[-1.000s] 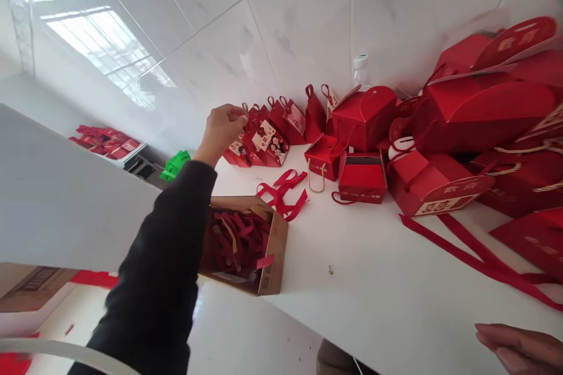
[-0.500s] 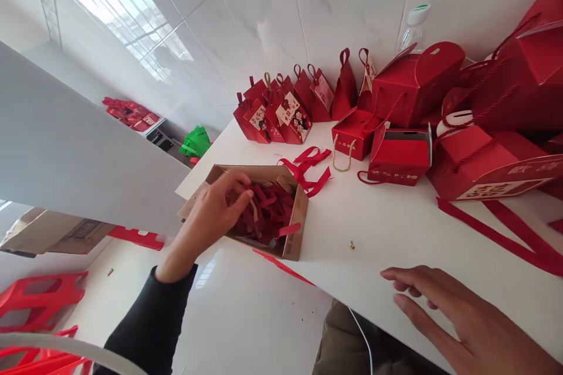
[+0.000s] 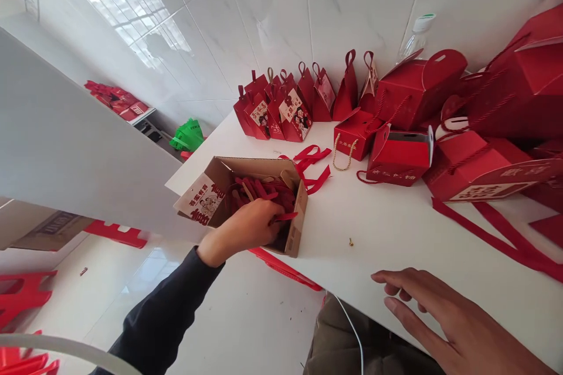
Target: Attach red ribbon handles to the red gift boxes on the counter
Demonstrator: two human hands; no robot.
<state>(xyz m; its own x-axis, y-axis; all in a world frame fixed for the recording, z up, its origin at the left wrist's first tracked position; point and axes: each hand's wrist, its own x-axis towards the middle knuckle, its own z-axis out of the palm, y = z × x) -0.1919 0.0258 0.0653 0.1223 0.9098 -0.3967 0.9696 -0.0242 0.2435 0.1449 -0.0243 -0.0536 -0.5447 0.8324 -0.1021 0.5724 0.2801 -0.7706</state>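
Note:
My left hand [image 3: 247,227] reaches into an open cardboard box [image 3: 294,233] at the near left edge of the white table [image 3: 396,240]. Its fingers are curled among the red ribbon pieces [image 3: 264,190] that fill the box. My right hand [image 3: 448,319] rests near the table's front edge at the lower right, fingers spread and holding nothing. A row of small red gift bags [image 3: 281,111] with cartoon labels stands along the tiled wall behind the box.
Loose red ribbons [image 3: 312,164] lie behind the box. Larger red gift boxes [image 3: 398,155] crowd the right side, with long ribbons [image 3: 497,234] trailing. A plastic bottle [image 3: 416,35] stands by the wall. A tiny screw [image 3: 350,241] lies mid-table. Red stools [image 3: 21,293] sit on the floor.
My left hand came back from the small gift bags at the wall and went down into the cardboard box. My right hand moved onto the table edge and stayed.

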